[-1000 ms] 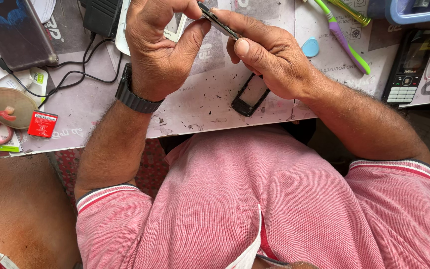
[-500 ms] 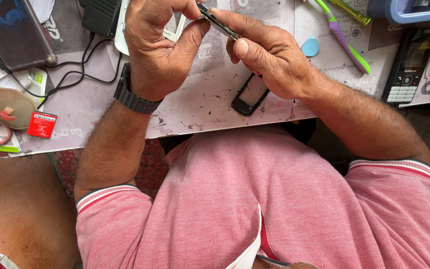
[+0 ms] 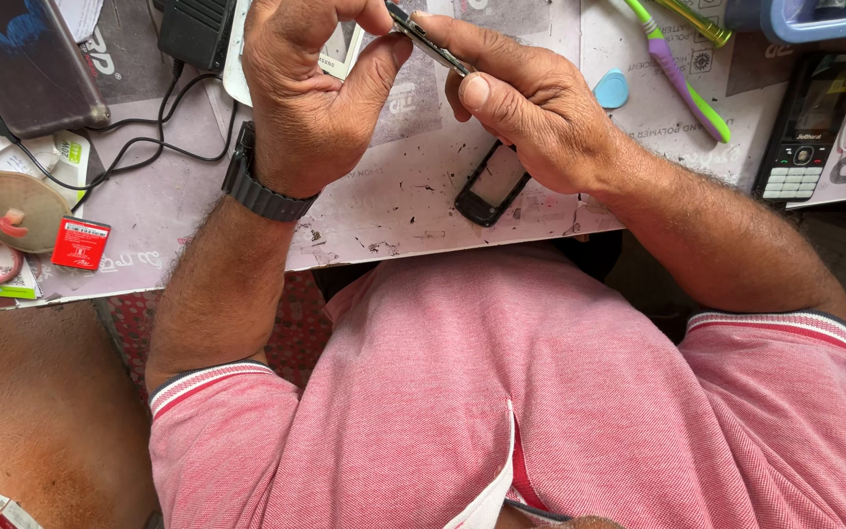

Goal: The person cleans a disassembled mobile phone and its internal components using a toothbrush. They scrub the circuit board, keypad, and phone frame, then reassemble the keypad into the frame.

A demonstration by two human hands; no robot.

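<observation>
My left hand [image 3: 310,93] and my right hand [image 3: 531,103] meet at the top of the head view, both pinching a thin dark phone part [image 3: 428,39] seen edge-on between the fingertips. A black watch [image 3: 261,191] wraps my left wrist. Under my right hand a black phone frame [image 3: 490,186] lies on the scratched white table [image 3: 384,211]. The far end of the held part is hidden by my left fingers.
A keypad phone [image 3: 810,122] lies at right, a purple-green toothbrush [image 3: 678,69] and blue pick [image 3: 612,90] near it. A dark phone cover [image 3: 22,64], black charger with cable [image 3: 193,34], red card [image 3: 80,243] and beige pad [image 3: 14,211] sit at left.
</observation>
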